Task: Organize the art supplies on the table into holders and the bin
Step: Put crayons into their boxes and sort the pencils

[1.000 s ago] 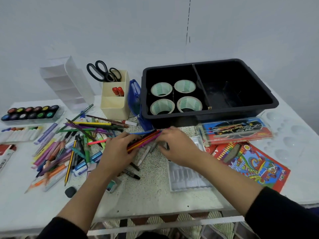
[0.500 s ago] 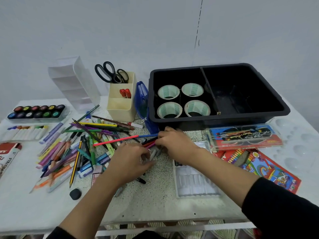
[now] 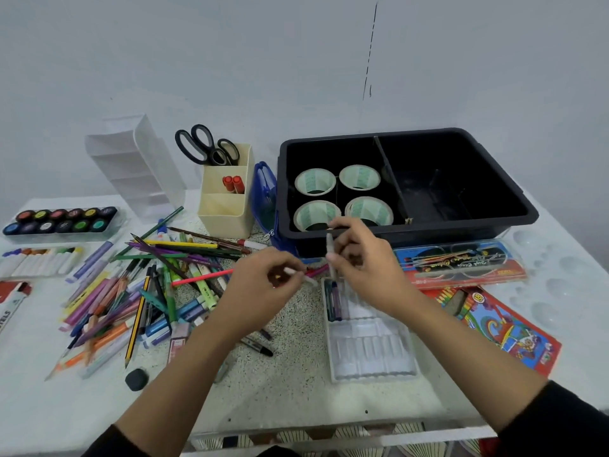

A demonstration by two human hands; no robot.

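My right hand (image 3: 362, 265) pinches a pale marker (image 3: 330, 250) upright over the far end of a clear plastic tray (image 3: 369, 351), which holds a few dark markers (image 3: 333, 300). My left hand (image 3: 260, 288) pinches another pale pen (image 3: 301, 275) just left of the tray. A heap of pencils and markers (image 3: 138, 285) lies at the left. The black bin (image 3: 454, 206) holds four tape rolls (image 3: 314, 181) in its left compartment. A cream holder (image 3: 224, 206) carries scissors (image 3: 206, 146) and two red markers (image 3: 233, 183).
A clear tiered holder (image 3: 138, 163) leans at the back left. Paint pots (image 3: 59, 219), a row of white pastels (image 3: 36, 262), a blue pouch (image 3: 263, 199), a pencil case (image 3: 458, 262), a crayon box (image 3: 494, 324), a white palette (image 3: 557, 258) and a black eraser (image 3: 135, 379) surround the work area.
Both hands let go of the bundle of coloured pencils and lifted off the table. Each now holds a single pale pen near the clear tray.
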